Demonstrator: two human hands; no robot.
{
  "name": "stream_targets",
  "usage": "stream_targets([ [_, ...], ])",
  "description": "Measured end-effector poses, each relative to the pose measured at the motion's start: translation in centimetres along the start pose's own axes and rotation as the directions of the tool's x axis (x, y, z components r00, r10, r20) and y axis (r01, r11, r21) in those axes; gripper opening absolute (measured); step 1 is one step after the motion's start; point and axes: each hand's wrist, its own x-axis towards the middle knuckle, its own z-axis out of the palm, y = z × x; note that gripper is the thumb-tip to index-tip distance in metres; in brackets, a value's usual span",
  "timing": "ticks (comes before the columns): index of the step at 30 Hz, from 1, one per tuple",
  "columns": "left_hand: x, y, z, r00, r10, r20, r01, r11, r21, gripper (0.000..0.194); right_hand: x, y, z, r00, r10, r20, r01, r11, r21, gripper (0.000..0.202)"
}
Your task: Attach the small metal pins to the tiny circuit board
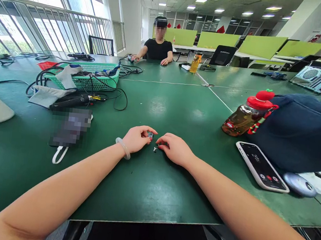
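Over the near middle of the green table [153, 188], my left hand [136, 139] pinches a small square part that looks like a circuit board [150, 135] between thumb and fingers. A pale bangle [122, 149] circles that wrist. Just to its right, my right hand [176, 149] has its thumb and fingertips closed on a tiny light-coloured piece with a dark end [155, 149]. Its exact kind is too small to make out. A narrow gap separates the two hands, and the two parts are apart.
To the left are a green basket [96, 77] with cables and gloves, and a blurred dark pouch [72, 128]. On the right lie a phone [261, 167], a mouse [299, 184], a red-lidded bottle [239, 118] and a dark-blue bag [302, 131]. A person [158, 49] sits opposite.
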Motion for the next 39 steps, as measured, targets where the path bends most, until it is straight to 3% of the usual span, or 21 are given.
stream_targets([
  [4, 0.1, -0.4, 0.2, 0.999, 0.000, -0.036, 0.000, 1.000, -0.011, 0.026, 0.3, 0.2, 0.2, 1.000, 0.007, -0.002, -0.007, 1.000, -0.030, 0.020],
  [9, 0.2, -0.6, 0.5, 1.000, 0.010, -0.002, -0.010, 0.999, -0.052, 0.024, 0.6, 0.1, 0.0, 0.999, 0.018, 0.026, -0.016, 0.996, -0.085, 0.014],
  [19, 0.3, -1.0, 0.6, 1.000, 0.021, -0.003, -0.021, 1.000, -0.020, 0.026, 0.5, -0.6, 0.5, 0.999, -0.020, 0.034, 0.030, 0.940, -0.341, 0.016],
  [26, 0.2, -0.6, 0.5, 1.000, -0.023, -0.005, 0.023, 0.998, -0.064, 0.028, 0.2, -0.5, 0.2, 0.996, 0.020, -0.089, -0.031, 0.991, -0.131, 0.011],
  [30, 0.0, -0.4, 0.6, 0.999, 0.019, 0.026, -0.016, 0.995, -0.094, 0.023, 0.0, -1.1, -0.3, 0.983, -0.018, -0.181, 0.014, 1.000, -0.024, 0.011],
  [39, -0.4, 0.3, 0.6, 0.995, 0.070, 0.069, -0.066, 0.996, -0.060, 0.026, -0.2, -1.6, -0.1, 0.981, -0.117, -0.156, 0.095, 0.986, -0.139, 0.013],
])
